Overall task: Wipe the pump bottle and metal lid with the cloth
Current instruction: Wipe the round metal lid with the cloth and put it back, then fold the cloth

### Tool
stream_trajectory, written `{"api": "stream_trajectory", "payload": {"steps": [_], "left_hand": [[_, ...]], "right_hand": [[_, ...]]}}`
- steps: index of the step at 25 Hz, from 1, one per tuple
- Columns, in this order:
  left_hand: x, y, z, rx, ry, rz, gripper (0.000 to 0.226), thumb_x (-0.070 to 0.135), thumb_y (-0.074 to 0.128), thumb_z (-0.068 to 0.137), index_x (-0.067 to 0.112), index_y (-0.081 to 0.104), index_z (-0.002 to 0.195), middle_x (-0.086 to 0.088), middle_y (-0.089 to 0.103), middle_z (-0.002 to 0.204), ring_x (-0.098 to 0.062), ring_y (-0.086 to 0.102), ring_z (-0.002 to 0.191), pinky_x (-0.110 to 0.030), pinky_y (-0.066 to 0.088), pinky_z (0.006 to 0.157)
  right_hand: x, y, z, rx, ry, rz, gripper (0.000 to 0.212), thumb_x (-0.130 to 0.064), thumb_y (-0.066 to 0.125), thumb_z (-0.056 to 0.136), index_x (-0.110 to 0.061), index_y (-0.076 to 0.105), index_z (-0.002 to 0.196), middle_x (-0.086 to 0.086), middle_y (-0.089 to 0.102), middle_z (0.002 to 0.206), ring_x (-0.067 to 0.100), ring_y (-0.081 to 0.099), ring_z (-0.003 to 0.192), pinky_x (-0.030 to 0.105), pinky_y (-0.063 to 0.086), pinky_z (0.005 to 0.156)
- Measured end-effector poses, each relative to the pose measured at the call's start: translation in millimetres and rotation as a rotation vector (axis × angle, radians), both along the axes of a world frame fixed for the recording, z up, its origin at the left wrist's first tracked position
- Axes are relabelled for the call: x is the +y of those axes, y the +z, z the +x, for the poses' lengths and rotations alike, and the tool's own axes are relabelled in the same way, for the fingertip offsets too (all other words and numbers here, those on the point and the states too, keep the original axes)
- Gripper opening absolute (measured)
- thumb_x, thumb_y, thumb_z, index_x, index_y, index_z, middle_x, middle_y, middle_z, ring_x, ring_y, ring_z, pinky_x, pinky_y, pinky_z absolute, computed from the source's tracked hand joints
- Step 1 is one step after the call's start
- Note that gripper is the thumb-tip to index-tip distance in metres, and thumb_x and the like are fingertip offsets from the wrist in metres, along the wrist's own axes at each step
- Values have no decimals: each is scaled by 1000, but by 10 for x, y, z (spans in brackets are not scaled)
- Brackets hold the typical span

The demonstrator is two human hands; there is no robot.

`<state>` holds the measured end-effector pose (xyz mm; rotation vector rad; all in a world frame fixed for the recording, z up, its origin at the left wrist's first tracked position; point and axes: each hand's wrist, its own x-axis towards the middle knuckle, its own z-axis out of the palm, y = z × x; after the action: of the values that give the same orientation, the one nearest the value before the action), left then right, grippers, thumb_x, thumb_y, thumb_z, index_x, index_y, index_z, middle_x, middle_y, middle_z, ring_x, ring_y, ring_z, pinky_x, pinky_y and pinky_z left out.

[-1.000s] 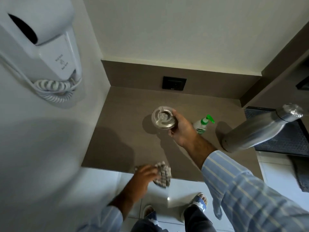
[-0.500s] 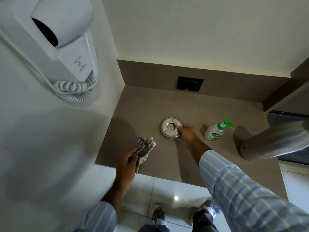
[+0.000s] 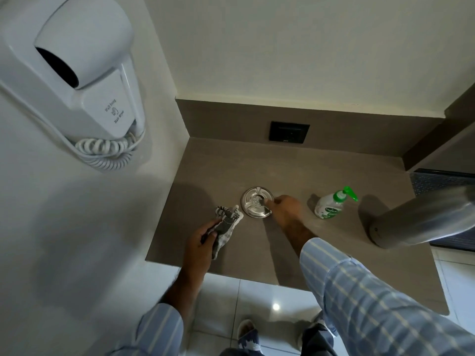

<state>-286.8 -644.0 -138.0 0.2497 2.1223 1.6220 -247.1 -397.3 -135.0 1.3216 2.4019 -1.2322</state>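
Observation:
The round metal lid lies flat on the brown counter. My right hand rests at its right edge, fingertips on the lid's centre handle. My left hand holds a bunched checked cloth just left of the lid, above the counter. The small white pump bottle with a green pump stands upright to the right of my right hand, apart from it.
A tall steel flask stands at the counter's right. A white hair dryer hangs on the left wall with its coiled cord. A black socket plate sits in the back splash. Tiled floor and my feet are below the counter edge.
The lid was held up off the counter a second ago and now lies flat on it. My left hand brought the cloth up from the counter edge toward the lid.

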Motion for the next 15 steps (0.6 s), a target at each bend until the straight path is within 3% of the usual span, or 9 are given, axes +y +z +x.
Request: {"api": "stream_trajectory", "payload": {"steps": [2, 3, 5, 7, 9, 11, 13, 15], "left_hand": [[98, 120, -59, 55, -12, 7, 39, -5, 50, 101, 22, 67, 124, -3, 72, 121, -18, 67, 116, -31, 54, 97], [166, 208, -106, 113, -19, 4, 39, -5, 51, 100, 22, 68, 122, -2, 72, 120, -19, 67, 115, -34, 55, 98], [340, 441, -203, 293, -59, -8, 38, -8, 52, 96, 16, 71, 120, -3, 72, 119, -22, 68, 113, -38, 55, 97], [537, 750, -233, 476, -145, -9, 40, -7, 53, 93, 13, 69, 124, -3, 71, 125, -19, 67, 115, -33, 54, 99], [747, 1124, -211, 604, -229, 15, 51, -9, 55, 92, 20, 64, 133, 3, 66, 131, -4, 62, 119, -19, 49, 101], [967, 1531, -225, 755, -306, 89, 55, -5, 56, 91, 26, 59, 136, 7, 62, 134, 8, 55, 123, -11, 43, 102], [1257, 1957, -229, 849, -369, 212, 49, 9, 60, 92, 24, 57, 138, 6, 61, 139, 1, 54, 129, -19, 44, 106], [1588, 2322, -173, 669, -288, 356, 55, 34, 67, 91, 23, 52, 143, 1, 57, 145, -12, 54, 133, -28, 44, 110]], "right_hand": [[-83, 257, 25, 33, 31, 65, 55, -58, 54, 100, -10, 78, 91, 14, 78, 93, 34, 73, 99, 29, 43, 76], [-111, 405, 32, 75, 23, -1, 65, -67, 49, 98, -10, 77, 86, 13, 78, 87, 33, 75, 93, 31, 50, 78], [-137, 759, 43, 166, -55, -375, 87, -86, 46, 86, -5, 78, 85, 12, 80, 76, 28, 80, 78, 39, 65, 77], [-118, 1206, 98, 203, -71, -778, 96, -94, 49, 76, -5, 78, 101, 14, 83, 90, 30, 82, 93, 41, 68, 80], [-28, 1619, 167, 328, -51, -898, 79, -81, 64, 79, -11, 77, 115, 17, 82, 110, 34, 77, 112, 46, 64, 93], [119, 2015, 272, 483, -72, -868, 46, -48, 79, 87, -13, 76, 115, 20, 78, 123, 30, 79, 107, 46, 62, 98], [326, 2393, 449, 618, -134, -823, 23, -20, 75, 91, -10, 75, 112, 18, 78, 122, 23, 81, 91, 38, 67, 86], [573, 2742, 642, 733, -164, -813, 19, -12, 70, 93, -9, 74, 111, 12, 83, 111, 21, 80, 87, 33, 67, 75]]}}
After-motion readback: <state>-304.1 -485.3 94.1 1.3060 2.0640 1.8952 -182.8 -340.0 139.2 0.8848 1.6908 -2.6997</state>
